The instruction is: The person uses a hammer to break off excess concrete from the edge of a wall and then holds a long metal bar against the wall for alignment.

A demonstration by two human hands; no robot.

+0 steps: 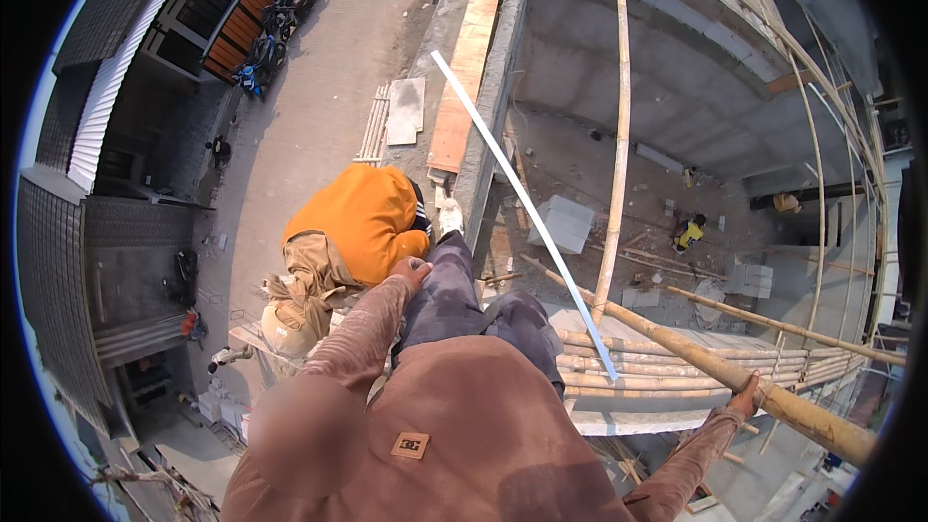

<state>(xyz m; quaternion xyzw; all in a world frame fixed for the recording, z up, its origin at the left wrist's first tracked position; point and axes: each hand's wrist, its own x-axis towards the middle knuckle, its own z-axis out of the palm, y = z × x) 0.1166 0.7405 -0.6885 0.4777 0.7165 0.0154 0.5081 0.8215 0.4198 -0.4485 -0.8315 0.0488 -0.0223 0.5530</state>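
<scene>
My right hand [744,394] is wrapped round a thick bamboo pole [667,336] that slants down to the lower right. My left hand [411,271] rests by my thigh with its fingers curled; whatever may be inside it is hidden. Close to it crouches a person in an orange top [362,222], with a pale helmet [288,329] and a tan cloth about the neck. A long, pale, straight bar [522,198] lies slantwise from the wall top past my right leg to the bundled bamboo poles [667,370]. One of my shoes [449,216] stands on the wall top.
Wooden planks [471,68] run along the concrete wall top [503,106]. An upright bamboo pole [621,126] stands ahead. Far below on the right, a person in yellow [688,232] is near pale blocks [563,222]. A paved street [329,68] with parked motorcycles [259,68] lies below left.
</scene>
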